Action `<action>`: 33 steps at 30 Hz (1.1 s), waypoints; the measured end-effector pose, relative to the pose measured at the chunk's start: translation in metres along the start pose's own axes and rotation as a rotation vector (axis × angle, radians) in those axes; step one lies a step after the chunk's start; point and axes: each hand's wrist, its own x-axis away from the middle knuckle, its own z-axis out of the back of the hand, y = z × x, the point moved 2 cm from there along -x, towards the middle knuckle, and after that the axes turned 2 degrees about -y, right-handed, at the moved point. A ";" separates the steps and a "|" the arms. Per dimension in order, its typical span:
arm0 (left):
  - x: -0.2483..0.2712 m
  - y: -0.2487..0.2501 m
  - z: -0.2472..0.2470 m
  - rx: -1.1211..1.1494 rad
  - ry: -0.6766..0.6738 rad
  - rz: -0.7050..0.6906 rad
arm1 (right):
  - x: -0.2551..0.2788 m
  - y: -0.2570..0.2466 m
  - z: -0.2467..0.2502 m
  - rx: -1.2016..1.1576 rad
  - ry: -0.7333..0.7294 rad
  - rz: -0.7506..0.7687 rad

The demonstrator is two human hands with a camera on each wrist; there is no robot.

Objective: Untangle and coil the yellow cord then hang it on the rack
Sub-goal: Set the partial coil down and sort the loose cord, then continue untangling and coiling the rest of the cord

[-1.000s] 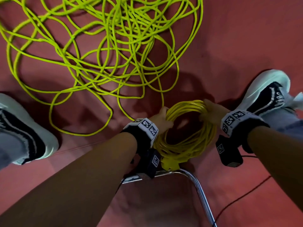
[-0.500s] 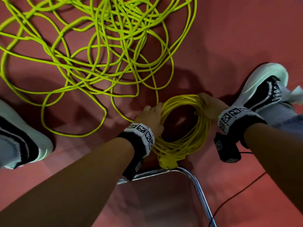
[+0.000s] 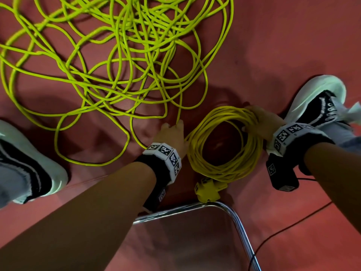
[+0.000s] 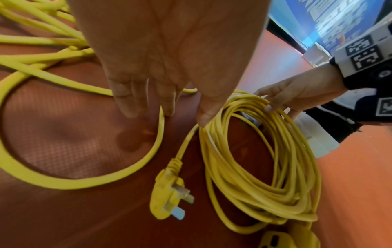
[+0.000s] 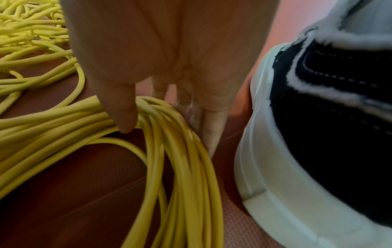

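The yellow cord lies partly as a loose tangle [image 3: 125,55] on the red floor, partly as a round coil [image 3: 224,147]. My right hand [image 3: 259,120] grips the coil's far right side, thumb over the strands [image 5: 127,117] and fingers [image 5: 210,134] beneath. My left hand [image 3: 172,133] is just left of the coil, its fingers [image 4: 129,104] straight and pointing down, touching the loose strand [image 4: 159,134] that leads off to the tangle. The thumb brushes the coil's edge [image 4: 214,142]. The cord's plug [image 4: 169,198] lies on the floor by the coil. No rack is in view.
A chrome tube frame [image 3: 230,208] stands just below the coil. One shoe [image 3: 29,163] is at the left and the other [image 3: 320,100] sits right beside my right hand. A thin black cable [image 3: 293,222] crosses the floor at lower right.
My left hand has let go of the coil's left side and moved up and left to the loose strand. The right hand keeps its hold on the coil.
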 end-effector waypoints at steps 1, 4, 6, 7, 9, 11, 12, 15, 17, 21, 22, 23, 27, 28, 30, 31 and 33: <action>0.000 -0.002 0.001 -0.009 0.008 -0.003 | 0.000 0.003 0.000 -0.036 0.014 -0.009; -0.003 0.003 0.002 0.050 0.014 -0.008 | -0.002 0.010 -0.001 -0.094 0.059 -0.046; -0.006 0.009 0.001 0.142 -0.013 -0.005 | -0.004 0.014 -0.004 -0.050 0.066 -0.047; -0.008 0.013 0.000 0.157 -0.025 -0.004 | -0.004 0.014 -0.005 -0.031 0.065 -0.048; -0.010 0.019 -0.004 0.147 -0.040 0.005 | -0.002 0.012 -0.006 -0.033 0.067 -0.035; -0.011 0.023 -0.006 0.157 -0.035 0.024 | 0.000 0.010 -0.006 -0.035 0.077 -0.004; -0.012 0.024 -0.008 0.174 -0.026 0.031 | 0.000 0.007 -0.005 -0.039 0.087 0.015; -0.012 0.018 -0.012 0.263 -0.010 0.045 | -0.001 0.003 -0.005 -0.070 0.113 0.045; -0.011 0.014 -0.013 0.320 -0.004 0.051 | -0.001 0.002 -0.006 -0.069 0.115 0.052; -0.013 0.009 -0.007 0.317 -0.012 0.022 | -0.003 -0.002 -0.002 -0.037 0.032 -0.004; -0.014 0.006 -0.005 0.318 -0.017 0.019 | -0.003 -0.004 0.001 -0.016 0.000 -0.020; -0.013 0.003 -0.001 0.329 -0.014 0.023 | -0.002 -0.008 0.004 0.012 -0.008 -0.037; -0.009 -0.012 0.020 0.382 0.028 0.051 | -0.003 -0.034 0.023 -0.085 0.140 -0.060; -0.008 -0.016 0.026 0.386 0.032 0.057 | -0.003 -0.043 0.027 -0.131 0.152 -0.054; -0.006 -0.023 0.041 0.397 0.072 0.064 | -0.003 -0.061 0.033 -0.184 0.150 -0.019; -0.005 -0.027 0.049 0.393 0.104 0.060 | -0.003 -0.071 0.036 -0.193 0.155 0.012; 0.000 -0.038 0.067 0.379 0.169 0.080 | 0.000 -0.093 0.038 -0.214 0.175 0.067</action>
